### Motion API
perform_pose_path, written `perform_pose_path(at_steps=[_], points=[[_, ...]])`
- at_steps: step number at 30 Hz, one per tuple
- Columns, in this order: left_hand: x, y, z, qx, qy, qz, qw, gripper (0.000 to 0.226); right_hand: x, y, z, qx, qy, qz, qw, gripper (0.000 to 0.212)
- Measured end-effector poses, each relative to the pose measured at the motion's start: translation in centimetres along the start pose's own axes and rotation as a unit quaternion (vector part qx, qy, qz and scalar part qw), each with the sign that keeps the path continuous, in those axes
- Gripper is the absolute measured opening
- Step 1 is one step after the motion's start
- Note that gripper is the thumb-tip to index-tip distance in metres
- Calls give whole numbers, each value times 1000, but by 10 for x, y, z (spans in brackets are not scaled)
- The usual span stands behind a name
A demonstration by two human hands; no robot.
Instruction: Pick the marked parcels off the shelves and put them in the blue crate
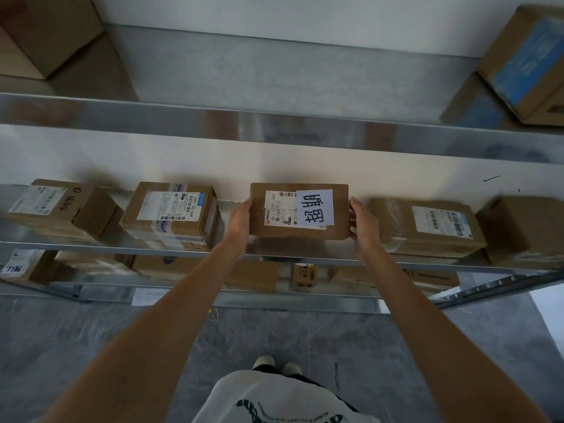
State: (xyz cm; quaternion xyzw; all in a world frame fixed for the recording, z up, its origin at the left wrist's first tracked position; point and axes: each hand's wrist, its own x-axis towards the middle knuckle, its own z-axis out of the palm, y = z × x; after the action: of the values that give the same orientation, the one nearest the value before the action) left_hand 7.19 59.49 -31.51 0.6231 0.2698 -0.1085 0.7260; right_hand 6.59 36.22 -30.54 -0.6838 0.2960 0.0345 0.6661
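Squarely between left hand (241, 221) and right hand (363, 224): marked parcel (299, 210)

Brown marked parcel (299, 210) with handwritten white label, above middle shelf (183, 254)

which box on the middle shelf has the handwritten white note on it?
The centre parcel, gripped at its ends by the left hand and right hand. Its neighbours, the box to its left and the box to its right, show only printed shipping labels.
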Motion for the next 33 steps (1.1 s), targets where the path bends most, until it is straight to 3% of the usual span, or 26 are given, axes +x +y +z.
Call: perform_pose_path(at_steps=[9, 14, 19, 23, 26, 31, 33], points=[[6, 1, 2, 8, 1, 11, 1000, 26, -3, 11, 4, -3, 16, 11, 1000, 26], [1, 6, -1, -82, -21, -22, 996, 30, -17, 19, 4, 3, 9, 4, 1000, 60], [-2, 7, 5, -25, -19, 83, 996, 47, -36, 28, -2, 77, -37, 37, 996, 64], [-23, 2, 23, -85, -66, 45, 993, 65, -55, 50, 4, 131, -103, 91, 982, 66], [-23, -3, 20, -73, -82, 34, 993, 79, -67, 57, 2, 110, -86, 108, 984, 59], [-25, 1, 17, -6, -137, 35, 990, 58, -73, 37, -1, 84, -141, 19, 986, 69], [-28, 2, 19, -18, -145, 39, 988, 54, -75, 28, 9, 64, -147, -18, 987, 57]])
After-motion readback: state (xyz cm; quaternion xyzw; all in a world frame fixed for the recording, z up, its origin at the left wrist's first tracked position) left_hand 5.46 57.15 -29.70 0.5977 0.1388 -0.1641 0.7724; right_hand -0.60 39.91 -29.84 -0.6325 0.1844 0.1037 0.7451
